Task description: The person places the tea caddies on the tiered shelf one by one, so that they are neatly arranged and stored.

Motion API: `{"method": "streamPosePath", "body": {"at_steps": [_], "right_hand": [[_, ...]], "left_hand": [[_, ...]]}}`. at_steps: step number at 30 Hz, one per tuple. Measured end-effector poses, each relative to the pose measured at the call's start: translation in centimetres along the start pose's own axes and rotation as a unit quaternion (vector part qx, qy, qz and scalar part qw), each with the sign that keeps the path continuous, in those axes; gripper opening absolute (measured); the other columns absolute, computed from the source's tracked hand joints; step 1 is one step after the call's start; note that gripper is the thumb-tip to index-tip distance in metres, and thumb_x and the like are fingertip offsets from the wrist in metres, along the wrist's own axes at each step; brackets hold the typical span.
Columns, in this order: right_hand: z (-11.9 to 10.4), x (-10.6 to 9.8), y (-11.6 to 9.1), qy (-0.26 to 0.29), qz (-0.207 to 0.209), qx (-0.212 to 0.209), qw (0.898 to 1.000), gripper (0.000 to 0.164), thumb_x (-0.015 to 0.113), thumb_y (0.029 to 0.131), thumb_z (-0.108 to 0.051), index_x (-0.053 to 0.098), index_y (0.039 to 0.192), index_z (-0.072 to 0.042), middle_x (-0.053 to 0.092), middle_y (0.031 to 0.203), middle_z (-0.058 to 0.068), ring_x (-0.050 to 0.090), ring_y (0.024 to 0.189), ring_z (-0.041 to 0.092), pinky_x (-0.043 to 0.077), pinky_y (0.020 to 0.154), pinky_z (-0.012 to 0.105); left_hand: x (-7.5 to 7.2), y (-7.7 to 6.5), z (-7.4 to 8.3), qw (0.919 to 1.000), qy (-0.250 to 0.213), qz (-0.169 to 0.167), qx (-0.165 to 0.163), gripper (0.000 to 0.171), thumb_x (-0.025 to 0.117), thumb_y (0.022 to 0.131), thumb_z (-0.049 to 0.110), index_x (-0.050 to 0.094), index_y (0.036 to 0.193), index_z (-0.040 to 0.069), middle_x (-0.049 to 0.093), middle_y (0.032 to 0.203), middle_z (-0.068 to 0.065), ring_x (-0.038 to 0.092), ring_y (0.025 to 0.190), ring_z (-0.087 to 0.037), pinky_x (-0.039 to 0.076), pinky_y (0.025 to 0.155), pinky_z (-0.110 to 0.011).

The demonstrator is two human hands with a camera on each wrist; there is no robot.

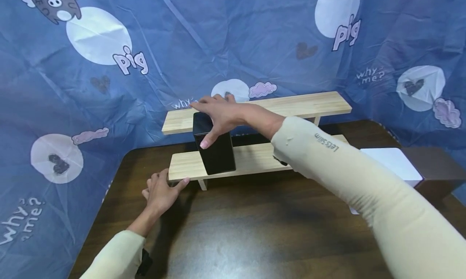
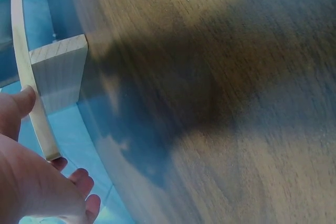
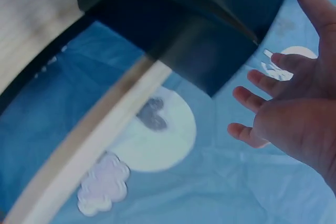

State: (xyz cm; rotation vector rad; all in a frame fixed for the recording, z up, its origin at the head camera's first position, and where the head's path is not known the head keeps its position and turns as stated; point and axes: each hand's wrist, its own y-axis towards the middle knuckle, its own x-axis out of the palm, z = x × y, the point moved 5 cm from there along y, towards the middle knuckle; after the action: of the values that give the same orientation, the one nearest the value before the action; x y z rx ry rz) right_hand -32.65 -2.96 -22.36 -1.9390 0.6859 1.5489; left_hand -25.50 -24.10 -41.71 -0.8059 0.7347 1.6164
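A tall black box stands upright on the lower board near the left end of a two-tier wooden shelf. My right hand is over the box's top with thumb and fingers spread. In the right wrist view the fingers are apart from the black box, with a gap between. My left hand grips the lower board's left corner. Its thumb presses the front edge of the board, and the other fingers are around the end.
The upper board runs behind the box. A white box and a dark brown box stand at the right, partly behind my right sleeve. Everything rests on a dark wooden table, with a blue printed cloth hanging behind.
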Motion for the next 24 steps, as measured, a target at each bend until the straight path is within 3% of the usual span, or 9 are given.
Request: {"method": "streamPosePath", "body": {"at_steps": [9, 24], "right_hand": [[1.4, -1.5, -6.2, -0.021, 0.053, -0.015, 0.998, 0.110, 0.075, 0.073, -0.060, 0.012, 0.156, -0.025, 0.018, 0.157, 0.005, 0.015, 0.142, 0.026, 0.010, 0.107, 0.057], [5.1, -0.1, -13.9, -0.018, 0.110, 0.012, 0.994, 0.103, 0.080, 0.072, -0.048, 0.024, 0.153, -0.018, 0.025, 0.154, 0.012, 0.017, 0.140, 0.034, 0.012, 0.104, 0.060]], "left_hand": [[-0.3, -0.2, 0.1, 1.0000, -0.003, -0.001, 0.007, 0.082, 0.064, 0.086, 0.055, 0.039, 0.141, 0.000, 0.042, 0.127, -0.026, 0.032, 0.114, -0.041, 0.017, 0.087, -0.058], [-0.2, -0.2, 0.2, 1.0000, 0.000, -0.003, 0.006, 0.081, 0.064, 0.086, 0.054, 0.039, 0.141, 0.000, 0.041, 0.129, -0.027, 0.032, 0.115, -0.042, 0.017, 0.088, -0.060]]}}
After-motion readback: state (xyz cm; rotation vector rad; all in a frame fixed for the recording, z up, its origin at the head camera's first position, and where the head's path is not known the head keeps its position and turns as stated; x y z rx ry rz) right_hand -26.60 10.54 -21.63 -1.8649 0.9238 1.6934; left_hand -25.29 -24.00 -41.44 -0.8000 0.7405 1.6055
